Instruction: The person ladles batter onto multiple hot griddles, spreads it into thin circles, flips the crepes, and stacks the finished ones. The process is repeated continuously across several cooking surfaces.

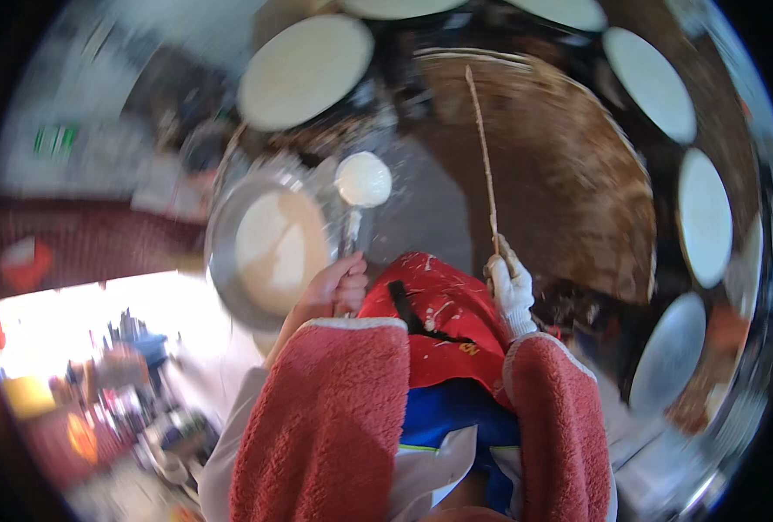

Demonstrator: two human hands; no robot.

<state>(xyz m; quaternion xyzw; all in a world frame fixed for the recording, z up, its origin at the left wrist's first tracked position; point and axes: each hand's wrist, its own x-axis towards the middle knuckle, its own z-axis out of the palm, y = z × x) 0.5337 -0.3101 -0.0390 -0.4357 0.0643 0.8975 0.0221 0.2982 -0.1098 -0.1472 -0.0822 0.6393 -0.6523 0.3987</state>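
My left hand (pixel 338 289) is closed around the handle of a ladle (pixel 364 180), whose round bowl is filled with a white, batter-like liquid. Just left of it stands a wide metal basin (pixel 223 248) with pale, creamy batter (pixel 269 248) inside. A white glove covers my right hand (pixel 510 283), which grips the lower end of a long, thin wooden stick (pixel 483 143). The stick points away from me over a broad brown round surface (pixel 569 165). Terry sleeve covers in red hang over both forearms.
Round pans with white tops (pixel 306 71) ring the brown surface, including white discs at right (pixel 650 85) (pixel 705 217). A greyer disc (pixel 668 352) lies at lower right. My red apron (pixel 439 322) sits close to the surface's near edge. Blurred clutter fills the lower left.
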